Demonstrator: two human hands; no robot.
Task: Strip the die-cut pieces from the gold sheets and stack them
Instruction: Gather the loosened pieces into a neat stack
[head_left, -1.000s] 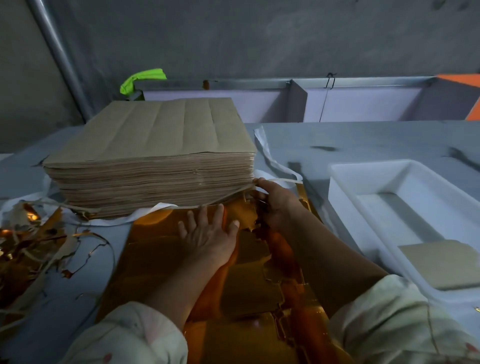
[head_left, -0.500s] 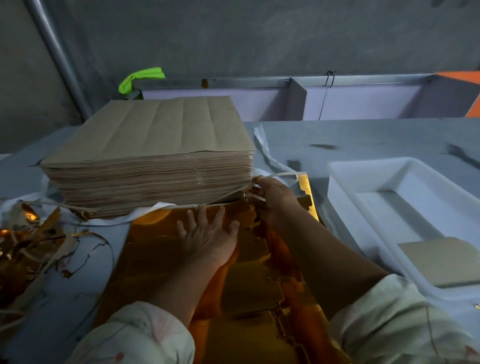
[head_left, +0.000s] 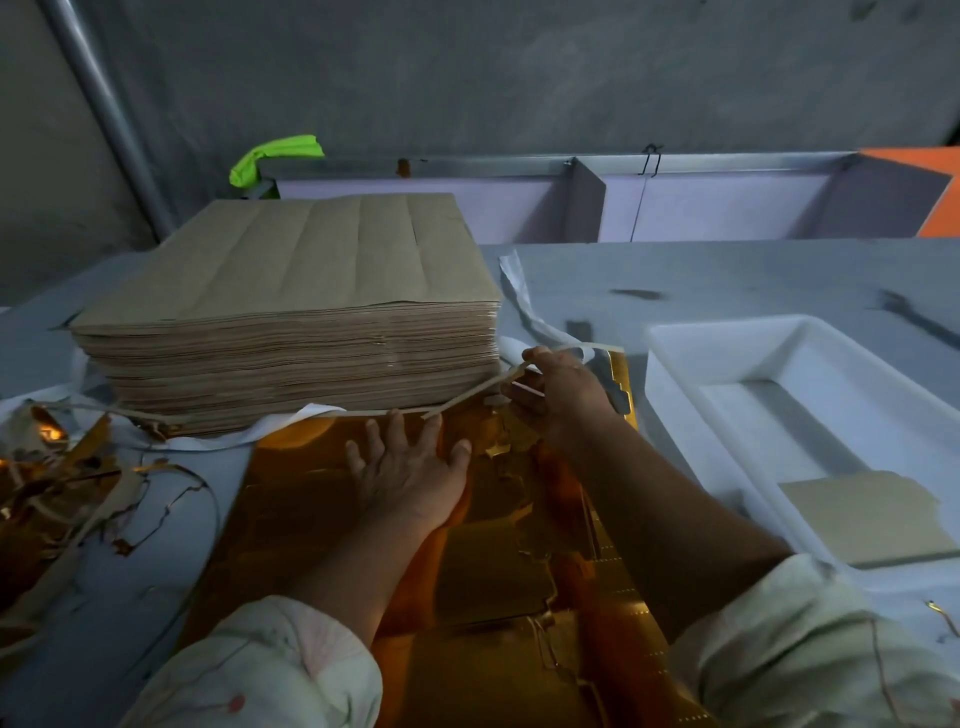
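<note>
**A waste strip is peeled from a gold sheet at centre frame**

The gold sheet (head_left: 322, 519) is laid flat on the grey surface (head_left: 727, 280) at lower centre, with its far edge just beside the tall stack of brown sheets (head_left: 311, 291) at upper left. It is pressed down by the left hand (head_left: 410, 467), whose fingers are straight and spread. A thin waste strip (head_left: 467, 400) is pinched and lifted by the right hand (head_left: 558, 395) near the sheet's far right corner. The strip's long axis is laid leftward along that far edge, past the left hand's fingertips. The right hand is the nearer, so the coming pull is judged to follow that edge. One cut piece (head_left: 867, 514) is seen in the white tray (head_left: 675, 364) at right, and scrap trimmings (head_left: 62, 493) are heaped at far left.
</note>
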